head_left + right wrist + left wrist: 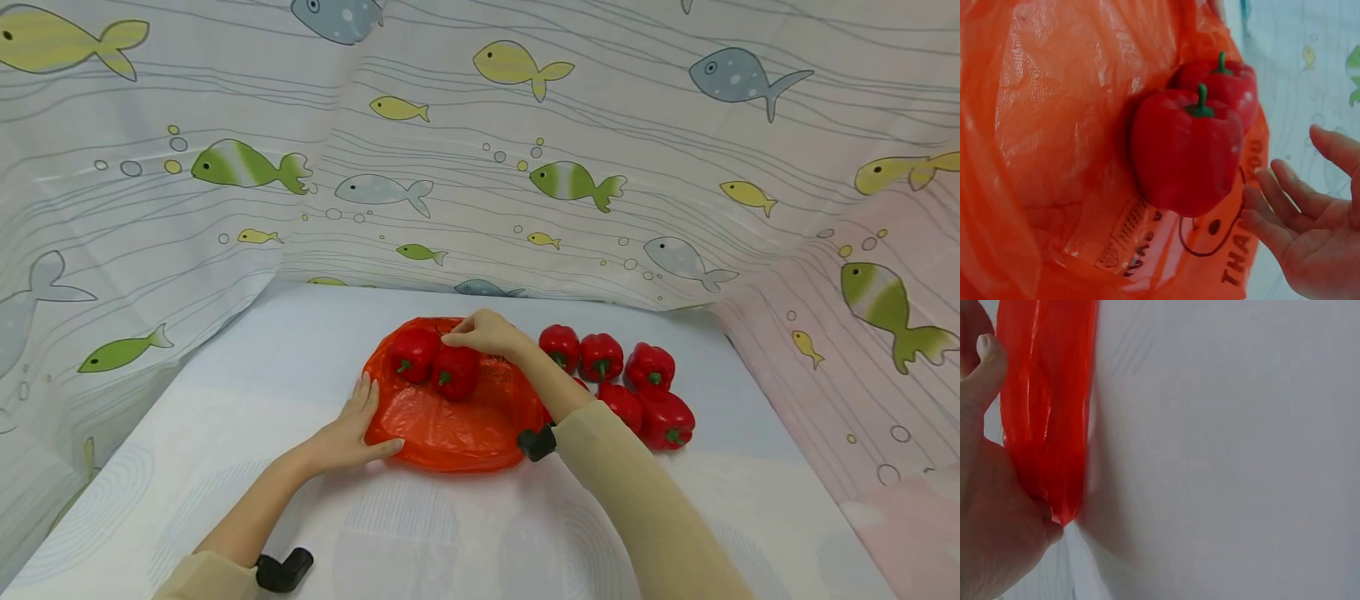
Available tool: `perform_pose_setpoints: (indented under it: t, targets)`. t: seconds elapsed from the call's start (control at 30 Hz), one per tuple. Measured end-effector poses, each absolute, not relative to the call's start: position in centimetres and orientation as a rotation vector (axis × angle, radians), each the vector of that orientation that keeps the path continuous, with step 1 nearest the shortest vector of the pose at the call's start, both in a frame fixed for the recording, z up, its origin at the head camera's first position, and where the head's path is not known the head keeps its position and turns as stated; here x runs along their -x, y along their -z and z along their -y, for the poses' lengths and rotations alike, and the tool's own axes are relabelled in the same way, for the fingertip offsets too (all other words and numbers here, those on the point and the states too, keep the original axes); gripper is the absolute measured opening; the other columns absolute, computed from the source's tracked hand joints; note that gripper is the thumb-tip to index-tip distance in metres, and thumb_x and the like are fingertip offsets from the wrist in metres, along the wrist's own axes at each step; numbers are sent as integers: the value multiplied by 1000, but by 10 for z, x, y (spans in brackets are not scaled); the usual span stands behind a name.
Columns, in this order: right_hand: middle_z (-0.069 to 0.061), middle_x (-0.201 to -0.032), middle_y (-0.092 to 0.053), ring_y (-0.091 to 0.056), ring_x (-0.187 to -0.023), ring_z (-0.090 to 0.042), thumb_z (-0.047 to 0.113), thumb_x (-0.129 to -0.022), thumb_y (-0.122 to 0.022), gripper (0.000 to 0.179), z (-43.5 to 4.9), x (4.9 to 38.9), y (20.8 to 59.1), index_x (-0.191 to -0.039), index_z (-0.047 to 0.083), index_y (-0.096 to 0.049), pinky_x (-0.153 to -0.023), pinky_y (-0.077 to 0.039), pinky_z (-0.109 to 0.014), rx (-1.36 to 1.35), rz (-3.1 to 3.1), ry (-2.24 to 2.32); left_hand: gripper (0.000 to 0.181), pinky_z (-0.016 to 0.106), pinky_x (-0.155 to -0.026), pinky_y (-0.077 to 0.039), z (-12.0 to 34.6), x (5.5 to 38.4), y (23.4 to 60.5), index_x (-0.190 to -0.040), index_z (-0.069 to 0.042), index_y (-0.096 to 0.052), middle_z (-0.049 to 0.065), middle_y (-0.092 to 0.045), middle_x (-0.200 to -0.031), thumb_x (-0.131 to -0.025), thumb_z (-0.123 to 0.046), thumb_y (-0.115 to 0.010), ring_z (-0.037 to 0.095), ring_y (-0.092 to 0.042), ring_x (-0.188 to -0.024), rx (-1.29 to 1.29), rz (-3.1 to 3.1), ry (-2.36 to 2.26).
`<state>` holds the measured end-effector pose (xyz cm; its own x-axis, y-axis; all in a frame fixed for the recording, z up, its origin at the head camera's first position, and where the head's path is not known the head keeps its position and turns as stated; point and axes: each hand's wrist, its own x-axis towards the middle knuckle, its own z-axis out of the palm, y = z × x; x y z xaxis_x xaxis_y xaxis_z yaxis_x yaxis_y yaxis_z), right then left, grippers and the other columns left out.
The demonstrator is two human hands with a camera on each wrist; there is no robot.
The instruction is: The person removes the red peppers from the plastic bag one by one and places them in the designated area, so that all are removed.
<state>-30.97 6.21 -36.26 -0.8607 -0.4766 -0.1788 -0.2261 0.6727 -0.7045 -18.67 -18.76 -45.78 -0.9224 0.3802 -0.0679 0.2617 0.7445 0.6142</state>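
Note:
Two red bell peppers (1188,153) with green stems lie side by side inside an orange plastic bag (450,425), which is spread open like a shallow bowl. My left hand (348,429) rests against the bag's left side, thumb and fingers spread apart along its edge. In the left wrist view, the side of the bag (1054,406) stands between thumb and fingers. Just behind the peppers, my right hand (487,333) hovers over the bag's far part with nothing in it. Its fingers (1300,194) are apart from the peppers in the right wrist view.
Several more red bell peppers (651,367) are grouped on the white table (300,350) to the right of the bag, some hidden behind my right forearm. A fish-patterned curtain (465,167) hangs behind the table and along both sides.

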Motion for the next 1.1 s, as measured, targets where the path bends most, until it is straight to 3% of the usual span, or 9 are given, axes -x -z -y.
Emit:
perform_pose_setpoints:
  t: [0.23,0.43,0.6,0.87,1.1]
  targets:
    - [-11,-122,-62,-56,-111,-26,38,-91,-66,48,-57,318,371,-121,2,-66,-90,-50,-39,449,-2563,1010,109,61,-112,-7,189,186,457,-147,15,0,31,14,-154,-87,-51,-64,45,10,-142,-502,-2751,-919]
    - [-12,-111,-66,-58,-100,-24,36,-91,-66,45,-49,322,384,-117,-1,-68,-82,-50,-33,465,-2624,941,109,62,-111,-6,188,184,457,-147,15,0,30,15,-154,-87,-50,-64,45,11,-142,-500,-2744,-941]
    - [-10,-104,-65,-56,-95,-21,43,-86,-69,54,-45,320,397,-120,1,-65,-79,-49,-29,463,-2653,829,108,62,-111,-6,188,184,458,-147,15,-1,30,15,-154,-87,-50,-64,46,10,-142,-500,-2744,-946]
    - [-12,-134,-54,-49,-121,-27,52,-80,-73,85,-42,314,408,-140,1,-44,-100,-45,-41,442,-2647,764,108,62,-111,-7,189,184,459,-147,15,-1,30,14,-154,-87,-51,-63,47,9,-142,-488,-2744,-937]
    - [-8,-98,-59,-54,-95,-23,51,-77,-76,69,-39,311,411,-120,1,-54,-81,-50,-33,406,-2710,742,108,62,-111,-8,189,184,458,-147,15,-1,30,14,-154,-87,-51,-63,48,8,-141,-487,-2745,-929]
